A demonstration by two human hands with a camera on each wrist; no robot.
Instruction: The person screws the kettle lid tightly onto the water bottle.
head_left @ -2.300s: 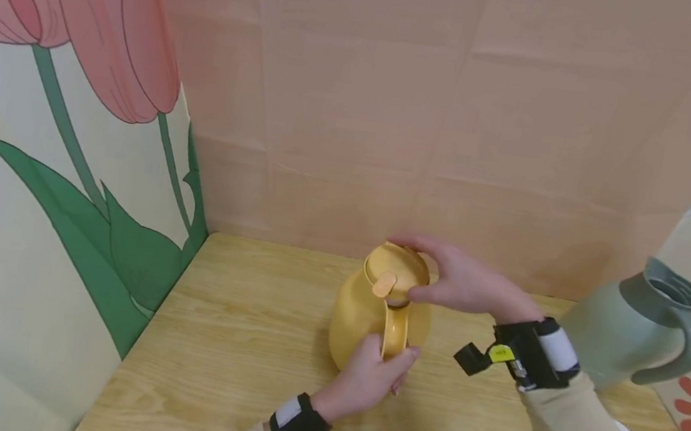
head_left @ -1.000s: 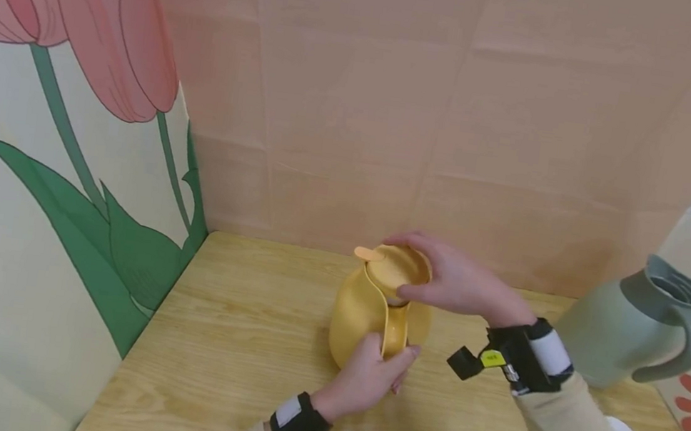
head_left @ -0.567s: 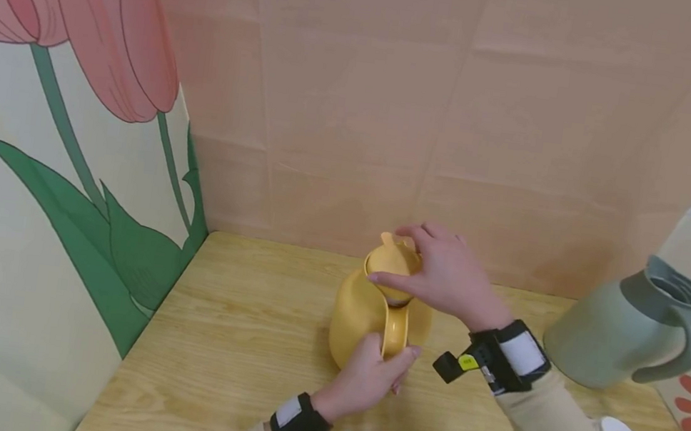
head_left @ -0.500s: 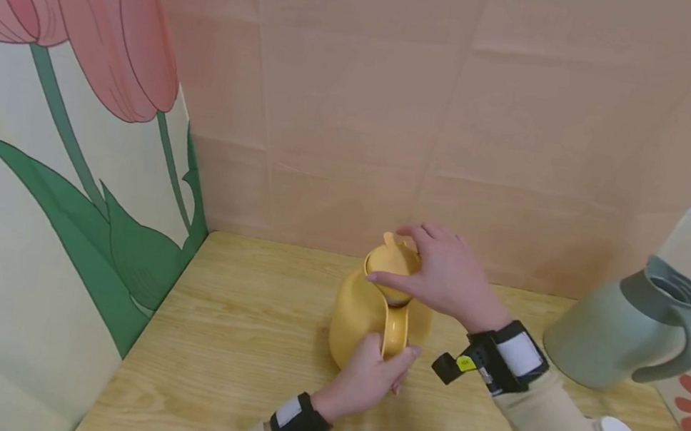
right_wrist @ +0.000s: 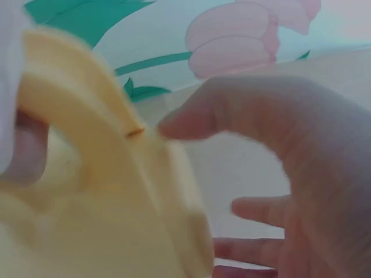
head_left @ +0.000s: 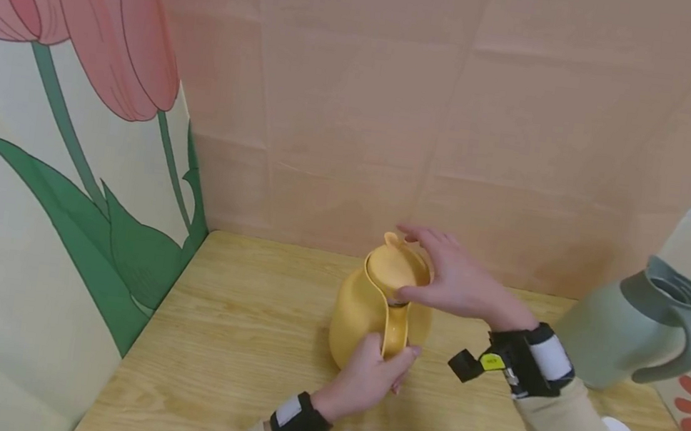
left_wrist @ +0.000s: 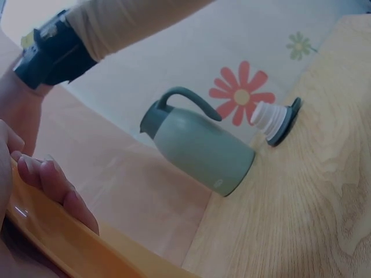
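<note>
A yellow thermos jug (head_left: 353, 324) stands upright on the wooden table in the head view. My left hand (head_left: 364, 379) grips its handle (head_left: 396, 331), with fingers curled round it. On top sits a round yellow lid (head_left: 393, 270), its small tab pointing to the back. My right hand (head_left: 463, 284) arches loosely about the lid, thumb by the near edge and fingers behind the far edge. The right wrist view shows the right thumb (right_wrist: 191, 119) close to the blurred yellow jug, with the other fingers spread.
A grey-green thermos jug (head_left: 622, 336) stands lidless at the right of the table. Near it lies its stopper (left_wrist: 275, 121), white thread up on a dark green top. A pink cloth backdrop (head_left: 359, 102) closes off the back; printed flower sheets flank both sides.
The lid's tab has swung from the front, past the left, to the back. Since half a second ago my right hand has turned back rightward while the lid stays put. The left hand keeps still.
</note>
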